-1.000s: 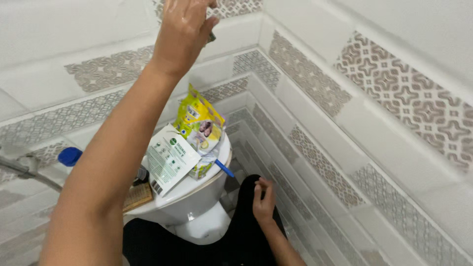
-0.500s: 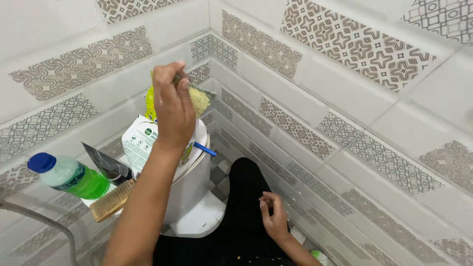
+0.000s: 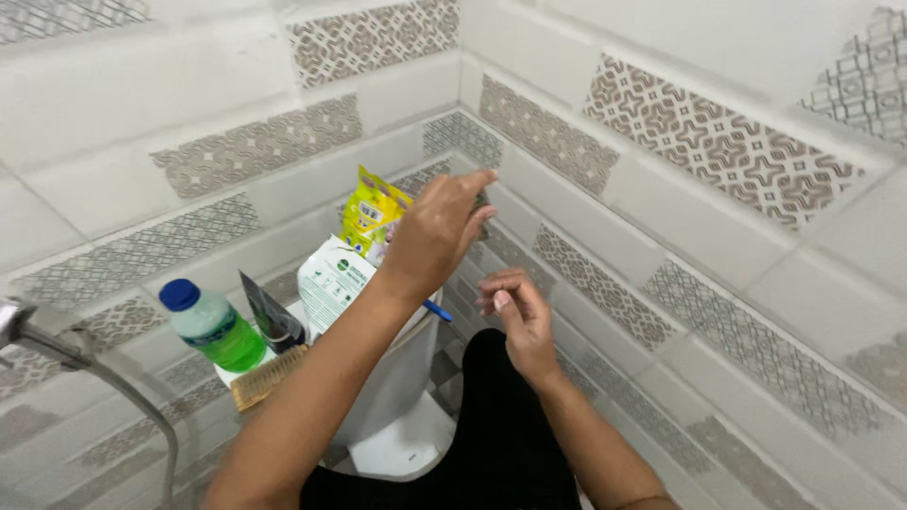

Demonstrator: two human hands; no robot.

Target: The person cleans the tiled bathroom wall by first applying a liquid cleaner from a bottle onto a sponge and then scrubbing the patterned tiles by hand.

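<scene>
Lying beneath left hand (image 3: 436, 236): yellow packet (image 3: 370, 212)

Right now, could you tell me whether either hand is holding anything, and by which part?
It cannot be told for sure. The left hand hovers with curled fingers before the yellow packet, no clear grip showing. The right hand looks empty, fingers loosely bent.

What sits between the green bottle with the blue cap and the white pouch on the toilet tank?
In the head view, a dark tube stands between the green bottle and the white pouch, with a wooden brush lying just in front.
</scene>
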